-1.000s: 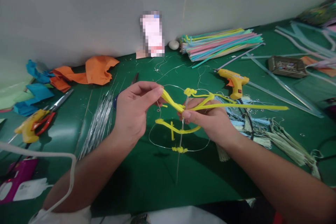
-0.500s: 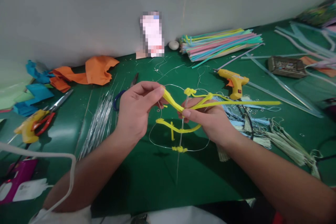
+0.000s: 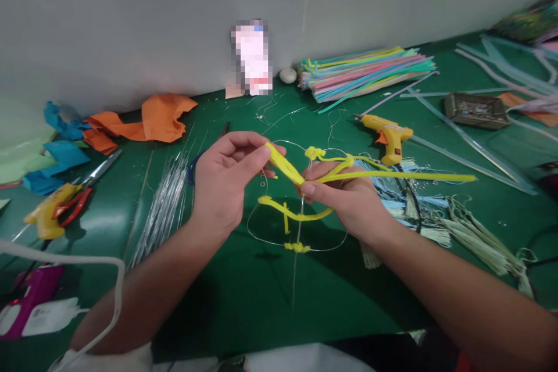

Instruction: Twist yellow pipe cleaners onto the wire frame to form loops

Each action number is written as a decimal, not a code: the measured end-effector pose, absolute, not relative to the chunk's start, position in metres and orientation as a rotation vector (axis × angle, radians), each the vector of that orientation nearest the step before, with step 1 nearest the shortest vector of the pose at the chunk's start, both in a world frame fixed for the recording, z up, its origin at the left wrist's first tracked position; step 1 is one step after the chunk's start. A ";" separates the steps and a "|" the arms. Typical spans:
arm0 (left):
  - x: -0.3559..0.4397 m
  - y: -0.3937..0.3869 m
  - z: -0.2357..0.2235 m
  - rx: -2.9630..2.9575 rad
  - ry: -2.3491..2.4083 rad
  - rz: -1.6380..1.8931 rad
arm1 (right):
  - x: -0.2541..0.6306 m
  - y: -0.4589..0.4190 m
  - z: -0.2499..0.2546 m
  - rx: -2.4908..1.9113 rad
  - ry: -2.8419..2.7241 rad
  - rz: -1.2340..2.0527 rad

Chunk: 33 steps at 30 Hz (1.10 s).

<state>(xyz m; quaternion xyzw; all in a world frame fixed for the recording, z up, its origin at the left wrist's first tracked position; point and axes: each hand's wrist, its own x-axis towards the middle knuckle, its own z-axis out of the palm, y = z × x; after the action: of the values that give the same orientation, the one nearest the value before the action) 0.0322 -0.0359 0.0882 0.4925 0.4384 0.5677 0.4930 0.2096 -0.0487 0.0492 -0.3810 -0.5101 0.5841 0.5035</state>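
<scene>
Above the green table, my left hand (image 3: pixel 226 183) pinches the end of a yellow pipe cleaner (image 3: pixel 283 164) between thumb and fingers. My right hand (image 3: pixel 349 197) is closed on the middle of a thin wire ring (image 3: pixel 261 232), where yellow pipe cleaners cross a straight wire. A long yellow pipe cleaner end (image 3: pixel 427 176) sticks out to the right from that hand. Small yellow knots (image 3: pixel 297 247) sit at the ring's top and bottom.
A yellow glue gun (image 3: pixel 387 135) lies behind my right hand, another glue gun (image 3: pixel 46 215) with red scissors at the left. Straight wires (image 3: pixel 163 206), orange paper (image 3: pixel 161 116), blue paper (image 3: pixel 56 157), a bundle of coloured pipe cleaners (image 3: pixel 366 70) and pale tassels (image 3: pixel 475 238) lie around.
The long free end of the yellow pipe cleaner swung slightly in and back out to the right. Both hands keep their grip in nearly the same place.
</scene>
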 end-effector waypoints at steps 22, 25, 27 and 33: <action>0.032 -0.033 0.090 1.131 1.106 1.366 | 0.206 -0.048 0.051 -0.875 -1.313 1.313; 0.031 -0.034 0.088 1.125 1.096 1.366 | 0.206 -0.049 0.051 -0.857 -1.292 1.326; 0.031 -0.033 0.088 1.113 1.093 1.368 | 0.206 -0.049 0.051 -0.847 -1.285 1.329; 0.034 -0.035 0.087 1.104 1.053 1.358 | 0.206 -0.048 0.052 -0.859 -1.292 1.322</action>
<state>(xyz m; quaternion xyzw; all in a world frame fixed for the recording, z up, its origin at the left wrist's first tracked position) 0.0343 -0.0347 0.0866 0.4608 0.4397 0.5672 0.5222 0.2064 -0.0480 0.0518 -0.3589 -0.5397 0.5525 0.5241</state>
